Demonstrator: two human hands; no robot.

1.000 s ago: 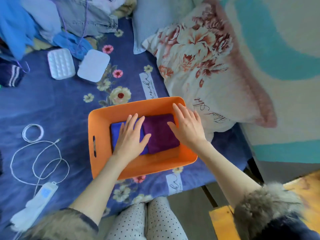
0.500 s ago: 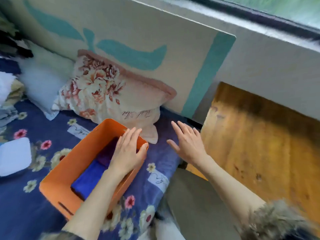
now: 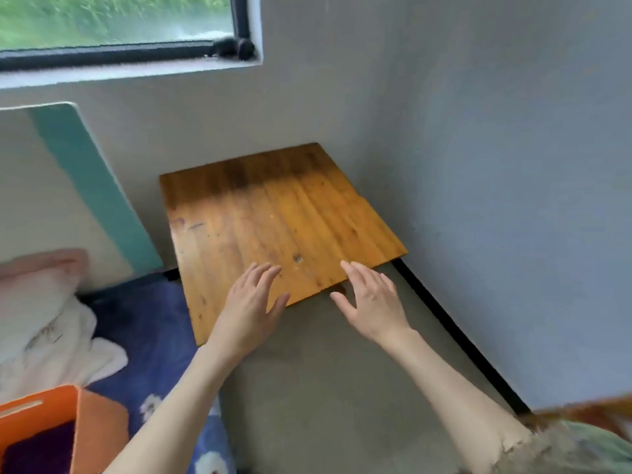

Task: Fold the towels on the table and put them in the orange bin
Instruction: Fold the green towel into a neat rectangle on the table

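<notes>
Since the earlier frames the view has swung right, away from the bed: the orange bin [image 3: 85, 436] that sat under both hands is now cut off at the lower left corner, and both hands have left it and reach out toward the wooden table [image 3: 273, 220]. Grey walls [image 3: 496, 165] meet in a corner behind the table, with a window [image 3: 113, 18] high on the left and a cream and teal headboard [image 3: 75, 186] leaning below it. The table top is bare wood and stands beside the blue flowered bedspread [image 3: 150, 336], on which the pale pillow [image 3: 44, 319] lies. Inside the bin a purple towel [image 3: 41, 449] shows, folded flat. The left hand [image 3: 251, 309] stretches forward palm down over the table's near edge, fingers straight and spread, holding nothing. The right hand [image 3: 371, 299] reaches just beside the table's near right corner, fingers likewise spread and relaxed, empty. Both forearms are bare, extended.
</notes>
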